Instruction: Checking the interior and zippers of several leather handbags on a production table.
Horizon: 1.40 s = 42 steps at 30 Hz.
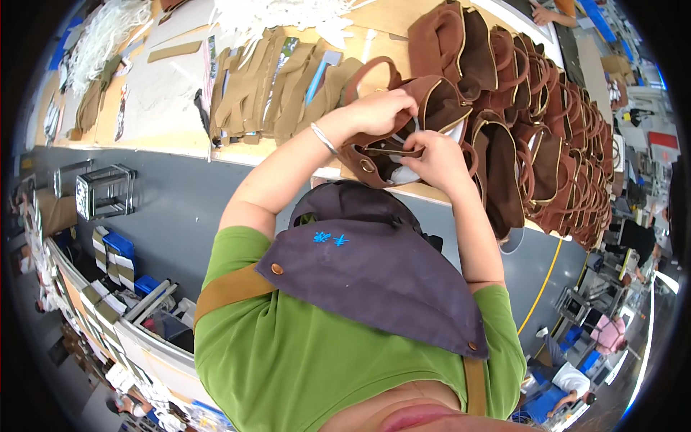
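A brown handbag (348,157) with a gold-toned zip edge and an eyelet stands open at the table's front edge. My left hand (381,113), a silver bangle at its wrist, is closed on the far part of its opening, fingertips bent inward. At the near edge of the mouth my right hand (436,160) pinches the bag's rim with thumb and fingers. Something whitish shows inside the bag between the hands; its kind is unclear. The fingers partly cover the interior.
Many similar brown handbags (536,144) crowd the table to the right. Left of my hands lie olive-brown strips (252,93) and a light-blue tool (322,75). White strips (288,18) are heaped farther back. A metal stool (105,191) stands on the floor at left.
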{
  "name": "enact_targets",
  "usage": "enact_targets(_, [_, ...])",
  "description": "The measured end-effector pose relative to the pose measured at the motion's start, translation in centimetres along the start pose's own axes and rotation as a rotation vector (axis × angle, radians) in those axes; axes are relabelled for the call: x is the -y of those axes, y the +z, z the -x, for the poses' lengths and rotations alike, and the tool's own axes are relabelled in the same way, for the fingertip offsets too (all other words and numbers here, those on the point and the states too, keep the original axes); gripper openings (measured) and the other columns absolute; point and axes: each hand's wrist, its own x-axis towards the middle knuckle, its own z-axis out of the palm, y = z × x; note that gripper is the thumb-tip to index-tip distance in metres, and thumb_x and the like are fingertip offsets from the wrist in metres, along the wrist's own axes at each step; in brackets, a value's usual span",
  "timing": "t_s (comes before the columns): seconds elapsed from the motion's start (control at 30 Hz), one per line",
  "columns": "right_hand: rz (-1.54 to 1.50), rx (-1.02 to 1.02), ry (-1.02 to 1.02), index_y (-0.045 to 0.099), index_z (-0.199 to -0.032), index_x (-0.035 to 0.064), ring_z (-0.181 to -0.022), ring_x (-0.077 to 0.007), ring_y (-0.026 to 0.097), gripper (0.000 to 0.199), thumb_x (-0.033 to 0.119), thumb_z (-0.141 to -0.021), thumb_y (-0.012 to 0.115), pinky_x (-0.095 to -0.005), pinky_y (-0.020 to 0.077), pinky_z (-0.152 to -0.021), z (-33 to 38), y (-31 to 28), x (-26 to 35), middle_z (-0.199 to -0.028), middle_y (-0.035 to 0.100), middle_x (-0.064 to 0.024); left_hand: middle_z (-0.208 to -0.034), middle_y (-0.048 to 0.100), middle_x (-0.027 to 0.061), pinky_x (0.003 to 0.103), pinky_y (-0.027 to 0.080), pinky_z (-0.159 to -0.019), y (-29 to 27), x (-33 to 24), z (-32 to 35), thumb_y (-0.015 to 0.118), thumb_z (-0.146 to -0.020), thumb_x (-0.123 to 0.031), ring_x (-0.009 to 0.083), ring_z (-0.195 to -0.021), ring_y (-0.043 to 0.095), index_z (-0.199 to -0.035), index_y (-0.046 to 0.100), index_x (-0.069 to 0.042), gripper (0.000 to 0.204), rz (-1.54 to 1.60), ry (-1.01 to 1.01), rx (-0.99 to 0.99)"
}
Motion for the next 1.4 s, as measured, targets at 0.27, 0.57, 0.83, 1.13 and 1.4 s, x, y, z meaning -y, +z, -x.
enact_targets(0.27, [-0.278, -0.307, 0.01, 0.061, -0.089, 0.004, -0.061, -0.0152, 0.057, 0.012, 0.001, -0.081, 0.07, -0.0276, 0.0462, -0.059, 2.6, -3.0, -1.7, -0.086, 0.061, -0.0068, -0.118, 0.056, 0.0056, 0.04, 0.048, -0.091, -2.6, -2.6, 3.3, 0.064, -0.074, -0.006, 0.028, -0.114, 0.052, -0.089, 0.072, -0.015, 0.019, -0.536, 0.19, 0.139])
enact_targets(0.57, [-0.265, -0.17, -0.135, 0.065, -0.102, 0.0079, -0.069, -0.0151, 0.059, 0.031, -0.002, -0.073, 0.071, -0.0285, 0.0496, -0.061, 1.8, -3.1, 1.7, -0.085, 0.055, -0.0045, -0.124, 0.059, 0.0149, 0.045, 0.05, -0.086, -2.5, -5.1, 3.2, 0.058, -0.069, 0.009, 0.0343, -0.111, 0.058, -0.101, 0.063, -0.004, 0.035, -0.238, 0.336, -0.103])
enact_targets(0.83, [0.009, -0.317, 0.012, 0.058, -0.091, 0.0073, -0.08, -0.0316, 0.063, 0.01, 0.008, -0.086, 0.067, -0.0401, 0.0501, -0.067, 2.4, -2.5, 0.7, -0.09, 0.06, -0.0111, -0.081, 0.064, 0.0102, 0.042, 0.052, -0.071, -3.1, -4.2, 4.7, 0.062, -0.078, -0.005, 0.0313, -0.083, 0.066, -0.088, 0.068, -0.006, 0.011, -0.49, 0.071, 0.004])
enact_targets(1.13, [-0.28, -0.146, 0.106, 0.055, -0.093, 0.0018, -0.07, -0.0253, 0.062, 0.019, 0.004, -0.081, 0.069, -0.0357, 0.0486, -0.067, 0.9, -2.7, 1.3, -0.079, 0.056, -0.0121, -0.083, 0.064, 0.0082, 0.04, 0.052, -0.073, -6.7, -4.4, 3.2, 0.07, -0.075, -0.008, 0.0277, -0.081, 0.064, -0.092, 0.069, -0.008, 0.017, -0.116, 0.08, -0.007])
enact_targets(1.4, [-0.157, -0.069, -0.005, 0.056, -0.092, -0.0016, -0.081, -0.0338, 0.06, 0.022, 0.015, -0.082, 0.067, -0.0391, 0.0477, -0.075, -0.3, -0.9, 1.1, -0.085, 0.06, -0.0181, -0.09, 0.054, 0.0078, 0.04, 0.05, -0.069, 0.1, -4.4, 2.1, 0.064, -0.077, -0.009, 0.0295, -0.084, 0.061, -0.095, 0.061, -0.012, 0.019, -0.536, 0.261, -0.447])
